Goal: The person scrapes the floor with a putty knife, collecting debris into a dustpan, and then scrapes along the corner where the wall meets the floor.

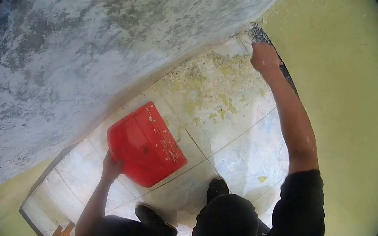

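Right hand [264,57] is raised high on a fully stretched arm, the bare forearm running up from a dark short sleeve [299,214] to the corner where the yellow wall [345,91] meets the grey mottled wall [88,47]. Its fingers are curled shut around a tool whose dark, speckled head [259,33] pokes out just above the fist and presses against the yellow wall's edge; the kind of tool cannot be told. Flakes of yellow paint [222,101] lie scattered on the tiled floor [242,149] below that corner.

Left hand [111,166] sits much lower, arm bent and reaching forward from the body, fingers closed on the near rim of a red dustpan [146,145]. That dustpan is held tilted out over the floor, close beside the grey mottled wall, its inside speckled with yellow flakes. It is well apart from the right hand and the corner.

Two dark shoes [217,187] stand on the floor just beside the dustpan, on its near side, with the person's knee and dark clothing filling the view below them. A piece of wooden frame [61,234] shows at the bottom edge, below the left forearm.
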Demonstrator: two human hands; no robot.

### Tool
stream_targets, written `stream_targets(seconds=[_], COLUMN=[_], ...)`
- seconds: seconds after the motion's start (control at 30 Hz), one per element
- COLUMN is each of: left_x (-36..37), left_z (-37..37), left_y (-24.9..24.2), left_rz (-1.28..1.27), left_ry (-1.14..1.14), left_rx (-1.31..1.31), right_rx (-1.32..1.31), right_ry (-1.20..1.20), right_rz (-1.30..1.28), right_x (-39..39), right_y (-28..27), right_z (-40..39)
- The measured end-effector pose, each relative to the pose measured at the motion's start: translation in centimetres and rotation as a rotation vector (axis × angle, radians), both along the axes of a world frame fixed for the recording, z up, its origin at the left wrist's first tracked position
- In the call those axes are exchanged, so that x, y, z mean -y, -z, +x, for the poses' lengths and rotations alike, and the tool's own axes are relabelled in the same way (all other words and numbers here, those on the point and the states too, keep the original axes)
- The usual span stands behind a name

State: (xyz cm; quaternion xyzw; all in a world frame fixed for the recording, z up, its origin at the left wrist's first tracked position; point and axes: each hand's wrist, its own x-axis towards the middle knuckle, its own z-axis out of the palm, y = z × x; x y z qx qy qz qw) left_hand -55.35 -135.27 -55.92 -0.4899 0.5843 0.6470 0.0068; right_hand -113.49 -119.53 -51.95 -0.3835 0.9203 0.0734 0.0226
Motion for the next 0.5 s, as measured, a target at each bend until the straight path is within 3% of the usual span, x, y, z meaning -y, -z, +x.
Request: stream_targets(seconds=[0.1, 0.23, 0.27, 0.37, 0.5], left_x=[0.1, 0.1, 0.1, -0.3, -0.1], left_z=[0.8, -0.4, 0.7, 0.1, 0.5], left_y=[2.4, 0.6, 2.2, -0.1, 0.0], left_rz=[-0.036, -0.01, -0.141, 0.001, 0.092], left_ry=[0.032, -0.004, 0.047, -0.088, -0.106], left_rx=[-0.063, -0.004, -0.043, 0.033, -0.059], right_rx=[0.185, 0.184, 0.148, 0.208, 0.188], right_ry=[0.08, -0.079, -0.06, 0.036, -0.03], right_rz=[-0.027, 0.072, 0.016, -0.055, -0.151], right_x=[2.7, 1.9, 0.7, -0.9, 1.3], right_y=[5.5, 5.1, 5.2, 1.1, 3.2], right_z=[-0.9, 12.6, 13.0, 9.7, 4.5])
